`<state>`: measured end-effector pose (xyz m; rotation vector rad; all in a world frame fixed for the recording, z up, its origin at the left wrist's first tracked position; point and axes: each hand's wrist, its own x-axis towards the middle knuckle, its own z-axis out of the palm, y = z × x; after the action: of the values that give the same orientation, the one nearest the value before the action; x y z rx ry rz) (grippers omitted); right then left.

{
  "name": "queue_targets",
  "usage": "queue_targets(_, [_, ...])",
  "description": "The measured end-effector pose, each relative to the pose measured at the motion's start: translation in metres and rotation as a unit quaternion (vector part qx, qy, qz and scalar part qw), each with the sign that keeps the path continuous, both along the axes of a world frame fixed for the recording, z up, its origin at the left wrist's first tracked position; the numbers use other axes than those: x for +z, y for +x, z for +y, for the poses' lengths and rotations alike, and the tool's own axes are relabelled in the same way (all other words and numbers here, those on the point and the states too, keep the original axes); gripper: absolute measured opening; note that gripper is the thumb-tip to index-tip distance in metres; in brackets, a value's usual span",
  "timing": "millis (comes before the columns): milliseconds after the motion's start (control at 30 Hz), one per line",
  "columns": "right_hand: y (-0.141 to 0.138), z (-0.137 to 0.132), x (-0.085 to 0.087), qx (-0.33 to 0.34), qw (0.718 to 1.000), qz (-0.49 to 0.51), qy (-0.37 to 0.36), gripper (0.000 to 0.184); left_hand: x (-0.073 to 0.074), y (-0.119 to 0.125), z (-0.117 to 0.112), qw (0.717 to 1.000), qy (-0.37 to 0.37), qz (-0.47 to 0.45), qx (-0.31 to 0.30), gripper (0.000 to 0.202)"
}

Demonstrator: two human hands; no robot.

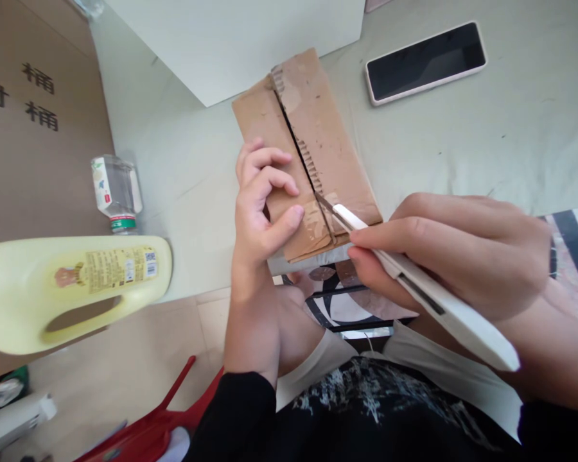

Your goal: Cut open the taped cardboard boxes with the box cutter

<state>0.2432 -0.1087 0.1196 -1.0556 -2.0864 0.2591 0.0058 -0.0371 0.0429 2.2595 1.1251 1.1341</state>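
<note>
A small brown cardboard box [337,144] lies at an angle on the pale tabletop, with a dark slit and torn, ribbed edges along its upper face. My left hand [264,205] holds the box at its left side, fingers curled over the top and the thumb bent toward them. A white utility knife [428,289] is gripped in my right hand [467,250]. Its blade extends from the tip and meets the slit near the box's close end. My right palm and the underside of the box are hidden.
A phone [426,63] lies at the upper right, near a white panel or box [250,38]. On the left are a clear bottle [118,189], a yellow jug [139,273] and a large carton [38,173]. A red chair [149,427] stands below the table [192,192].
</note>
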Motion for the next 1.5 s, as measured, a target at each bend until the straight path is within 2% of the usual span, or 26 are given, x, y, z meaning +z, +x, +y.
queue_targets(300, [-0.010, -0.004, -0.013, 0.007, 1.000, -0.010, -0.011, 0.024, -0.003, 0.001, 0.001, 1.000, 0.011, -0.018, -0.004, 0.043])
queue_targets(433, [-0.011, -0.005, -0.014, 0.040, 0.999, -0.002, -0.035, 0.005, -0.002, 0.000, 0.000, 1.000, 0.002, -0.013, 0.003, 0.046])
queue_targets(600, [-0.011, -0.006, -0.014, 0.059, 0.998, -0.007, -0.032, 0.017, -0.003, -0.001, 0.001, 1.000, 0.014, -0.008, -0.009, 0.045])
queue_targets(800, [-0.011, -0.009, -0.011, 0.066, 0.998, -0.012, 0.002, 0.012, -0.002, 0.002, 0.000, 0.999, 0.029, -0.018, -0.010, 0.036])
queue_targets(967, [-0.011, -0.006, -0.010, 0.064, 0.997, -0.025, 0.016, 0.014, -0.001, 0.002, 0.001, 1.000, 0.021, -0.022, -0.004, 0.037])
queue_targets(1233, [-0.008, -0.008, -0.006, 0.070, 0.996, -0.049, 0.030, 0.019, -0.006, -0.002, 0.005, 0.997, 0.063, -0.017, -0.030, 0.036])
queue_targets(1367, [-0.005, -0.010, -0.001, 0.085, 0.994, -0.068, 0.028, 0.012, -0.002, 0.001, 0.002, 0.999, 0.033, -0.015, -0.009, 0.038])
queue_targets(1500, [-0.005, -0.009, -0.003, 0.084, 0.992, -0.088, 0.025, 0.014, 0.000, 0.003, -0.001, 1.000, 0.016, -0.005, 0.009, 0.043])
